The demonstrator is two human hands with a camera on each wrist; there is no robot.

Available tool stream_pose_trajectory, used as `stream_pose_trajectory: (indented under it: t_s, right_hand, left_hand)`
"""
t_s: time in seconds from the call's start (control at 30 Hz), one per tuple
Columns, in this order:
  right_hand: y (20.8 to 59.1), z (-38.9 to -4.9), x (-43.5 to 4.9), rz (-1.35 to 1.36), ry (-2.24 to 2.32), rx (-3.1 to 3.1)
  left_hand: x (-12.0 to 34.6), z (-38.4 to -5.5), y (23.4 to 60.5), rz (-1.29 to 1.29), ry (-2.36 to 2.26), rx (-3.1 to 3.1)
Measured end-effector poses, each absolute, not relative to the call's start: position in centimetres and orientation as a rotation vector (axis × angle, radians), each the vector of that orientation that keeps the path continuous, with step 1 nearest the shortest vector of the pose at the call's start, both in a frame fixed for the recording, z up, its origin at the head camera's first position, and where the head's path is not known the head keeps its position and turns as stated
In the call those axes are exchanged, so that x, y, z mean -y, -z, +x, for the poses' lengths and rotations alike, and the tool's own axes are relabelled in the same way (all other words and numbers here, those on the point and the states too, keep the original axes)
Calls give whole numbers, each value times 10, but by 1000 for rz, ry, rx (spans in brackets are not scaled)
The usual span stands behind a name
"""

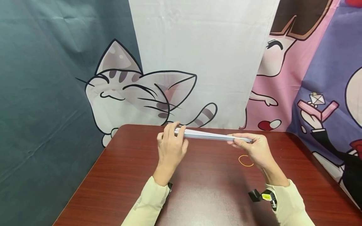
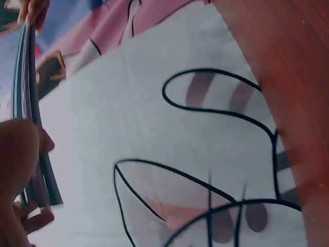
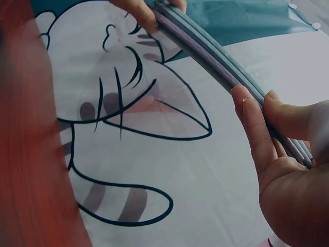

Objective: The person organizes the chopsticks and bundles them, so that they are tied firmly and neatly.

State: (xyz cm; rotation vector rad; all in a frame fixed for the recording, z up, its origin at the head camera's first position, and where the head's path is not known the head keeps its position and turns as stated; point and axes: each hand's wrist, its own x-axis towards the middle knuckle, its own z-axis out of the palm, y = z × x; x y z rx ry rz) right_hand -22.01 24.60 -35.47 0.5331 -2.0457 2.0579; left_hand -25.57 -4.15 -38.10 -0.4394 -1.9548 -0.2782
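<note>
In the head view, a long thin stack of pale layers (image 1: 206,135) is held up above the table, nearly level and seen edge-on; its exact kind cannot be told. My left hand (image 1: 171,142) grips the left end, fingers over the far side. At the other end, my right hand (image 1: 255,147) pinches the stack between thumb and fingers. Grey, white and purplish edges of the layers (image 3: 205,56) run side by side in the right wrist view. The left wrist view shows the stack (image 2: 24,77) upright along its left border, partly covered by the left thumb (image 2: 20,149).
A yellow rubber band (image 1: 245,160) lies on the reddish-brown table (image 1: 203,188), beside the right hand and below the stack. Behind the table's far edge hangs a cloth backdrop (image 1: 203,62) with a cartoon cat and figures.
</note>
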Motion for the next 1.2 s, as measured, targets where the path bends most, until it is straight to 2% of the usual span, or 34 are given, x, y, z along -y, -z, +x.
stream_pose_trajectory:
  t_s: [0.4,1.2]
  right_hand:
    - [341,-218,-238,538,-2054,2032]
    - [347,-227,-248,665,-1946,2021]
  left_hand:
    - [22,-263,368,-450,56,1884]
    - [12,-280,361,-503,-93,1827]
